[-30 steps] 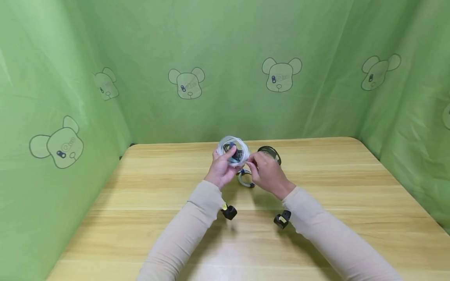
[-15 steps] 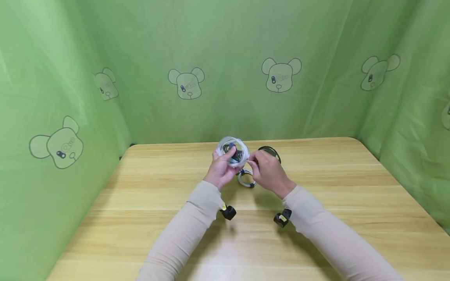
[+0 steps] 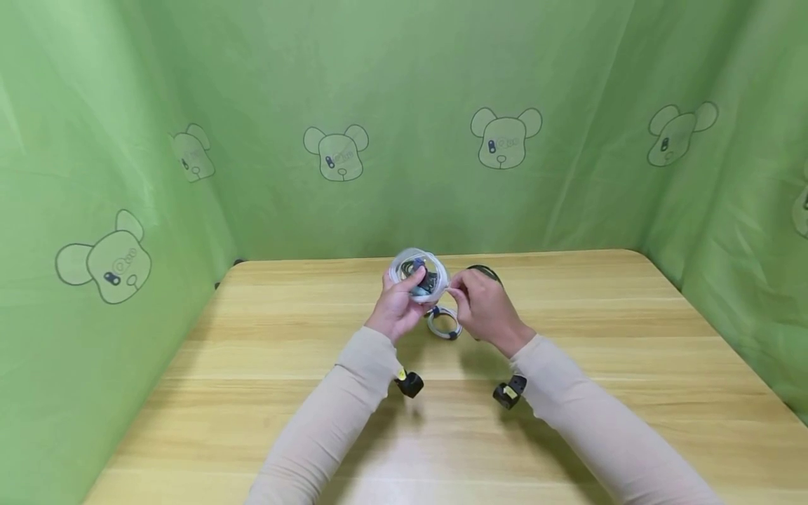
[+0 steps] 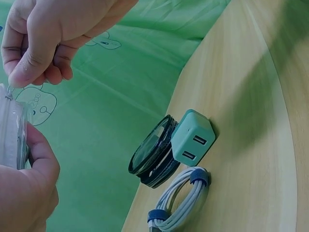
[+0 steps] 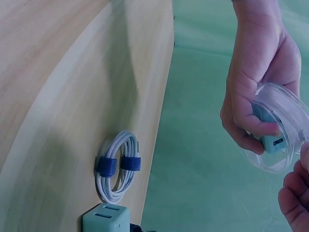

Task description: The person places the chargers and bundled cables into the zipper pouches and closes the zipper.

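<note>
My left hand [image 3: 398, 305] holds up a clear round zip case [image 3: 440, 284] above the table, thumb across its face. Through its clear wall show a mint-green charger [image 5: 270, 137] and dark coiled cable [image 3: 409, 266]. At the case's right rim, the fingertips of my right hand [image 3: 489, 308] pinch the small zipper pull [image 4: 9, 92]. The left wrist view shows the case edge-on, with the right hand above it. Part of the case is covered by the left fingers in the right wrist view.
On the wooden table [image 3: 284, 337] lie a white coiled cable [image 4: 181, 198] with blue straps, a mint-green two-port charger [image 4: 195, 137] and a black-rimmed round case [image 4: 154, 150]. Green curtains [image 3: 416, 203] with bear prints surround the table at the back and sides.
The right hand's fingertips have edged slightly right and up along the case's rim with the zipper pull. The left hand keeps its hold on the case, almost still.
</note>
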A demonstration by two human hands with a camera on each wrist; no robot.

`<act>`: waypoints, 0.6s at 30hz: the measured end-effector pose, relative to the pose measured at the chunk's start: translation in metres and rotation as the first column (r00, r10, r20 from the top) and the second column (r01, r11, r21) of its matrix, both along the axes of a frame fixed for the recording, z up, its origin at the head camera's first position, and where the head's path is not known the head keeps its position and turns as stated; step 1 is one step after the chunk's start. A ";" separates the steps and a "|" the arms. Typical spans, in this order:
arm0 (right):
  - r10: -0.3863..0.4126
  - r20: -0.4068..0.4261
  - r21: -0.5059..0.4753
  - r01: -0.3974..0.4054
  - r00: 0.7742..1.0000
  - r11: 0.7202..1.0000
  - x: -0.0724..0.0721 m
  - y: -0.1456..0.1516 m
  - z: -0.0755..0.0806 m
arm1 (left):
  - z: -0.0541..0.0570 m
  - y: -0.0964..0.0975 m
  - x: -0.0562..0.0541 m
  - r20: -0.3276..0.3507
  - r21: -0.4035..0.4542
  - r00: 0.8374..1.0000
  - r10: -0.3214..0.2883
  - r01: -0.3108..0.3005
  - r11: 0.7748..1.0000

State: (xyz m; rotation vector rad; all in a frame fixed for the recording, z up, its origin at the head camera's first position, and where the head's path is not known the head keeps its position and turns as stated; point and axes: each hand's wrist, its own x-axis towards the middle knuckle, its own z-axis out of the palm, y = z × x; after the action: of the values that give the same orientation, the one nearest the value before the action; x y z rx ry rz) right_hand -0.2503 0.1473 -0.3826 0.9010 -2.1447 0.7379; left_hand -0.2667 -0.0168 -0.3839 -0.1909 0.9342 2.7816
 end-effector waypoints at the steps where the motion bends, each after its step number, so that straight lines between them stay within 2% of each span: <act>1: -0.006 0.001 0.002 0.006 1.000 1.000 0.000 0.000 0.001 | 0.000 0.000 0.000 -0.003 -0.001 1.000 0.000 0.000 1.000; 13: -0.032 0.036 0.022 0.031 0.999 0.999 0.003 0.002 0.006 | 0.001 0.000 0.002 -0.022 -0.029 1.000 -0.011 0.010 1.000; 18: -0.032 0.010 0.013 0.032 0.999 0.999 0.002 0.005 0.007 | 0.000 0.000 0.002 -0.029 -0.031 0.999 -0.026 0.025 0.999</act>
State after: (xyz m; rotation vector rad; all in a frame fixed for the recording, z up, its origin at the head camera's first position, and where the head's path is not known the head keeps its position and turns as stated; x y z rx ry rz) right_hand -0.2484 0.1519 -0.3752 0.8700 -2.1697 0.7148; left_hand -0.2644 -0.0172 -0.3835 -0.1422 0.9790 2.7556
